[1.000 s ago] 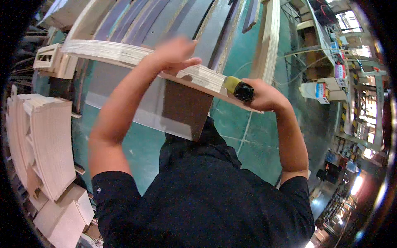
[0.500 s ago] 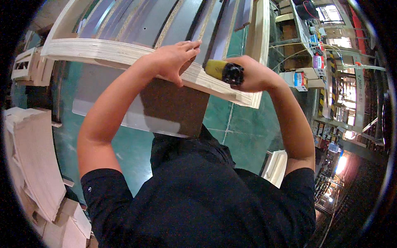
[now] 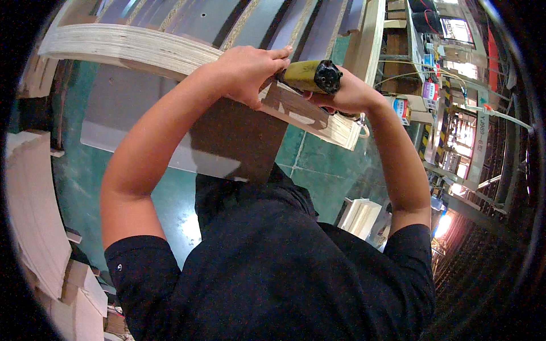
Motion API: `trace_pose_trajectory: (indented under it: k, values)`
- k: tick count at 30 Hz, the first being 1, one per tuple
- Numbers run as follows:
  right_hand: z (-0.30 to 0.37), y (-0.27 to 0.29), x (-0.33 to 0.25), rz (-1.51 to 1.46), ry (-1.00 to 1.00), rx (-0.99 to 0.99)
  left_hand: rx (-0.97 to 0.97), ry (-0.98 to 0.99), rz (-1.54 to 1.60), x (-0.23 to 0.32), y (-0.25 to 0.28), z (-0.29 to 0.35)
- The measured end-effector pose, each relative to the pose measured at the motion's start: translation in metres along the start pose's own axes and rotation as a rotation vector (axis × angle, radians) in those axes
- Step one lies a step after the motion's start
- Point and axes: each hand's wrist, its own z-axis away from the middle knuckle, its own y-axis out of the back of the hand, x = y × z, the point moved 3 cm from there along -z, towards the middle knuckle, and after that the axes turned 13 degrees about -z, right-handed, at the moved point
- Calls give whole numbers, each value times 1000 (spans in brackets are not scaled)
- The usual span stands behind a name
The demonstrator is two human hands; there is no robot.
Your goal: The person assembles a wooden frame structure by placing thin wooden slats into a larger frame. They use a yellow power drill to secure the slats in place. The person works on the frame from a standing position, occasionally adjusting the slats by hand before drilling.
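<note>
Panel (image 3: 227,128) between rail (image 3: 170,57) and trousers (image 3: 216,190), boxes (image 3: 401,111) beyond right hand's (image 3: 354,94) tool (image 3: 310,77)

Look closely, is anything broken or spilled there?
Nothing really stands out. The layered plywood rail looks bent, but the fisheye lens probably does that. The bright patch on the green floor looks like shining light, not a spill.

**My left hand (image 3: 247,71) spread, my right hand (image 3: 348,94) curled**

I reach ahead on both sides. My left elbow (image 3: 126,190) bends outward, and from it my left forearm (image 3: 170,126) slants up to the right. There my fingers (image 3: 280,54) point rightward, with the thumb (image 3: 250,101) well apart below them. My right forearm (image 3: 401,150) rises leftward from a bent right elbow (image 3: 410,213), and that hand's fingers fold into a grip. My hands sit near each other.
</note>
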Motion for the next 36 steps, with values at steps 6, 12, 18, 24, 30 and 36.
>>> trace_pose_trajectory:
  k: [6,12,18,24,30,36]
  values:
    - [-2,3,1,73,65,-55,48,-22,-8,-2,-5,-1]
    - [0,4,-2,123,142,-47,23,-8,-19,0,-3,-1]
    - [-1,4,4,207,118,-56,7,0,-3,-2,-6,-2]
    - [9,-1,6,182,68,-42,-2,-28,-35,-3,-3,0]
    - [33,-13,18,168,50,-24,264,-160,-36,-7,6,18]
    - [41,-19,25,59,-3,43,255,407,-194,-59,32,22]
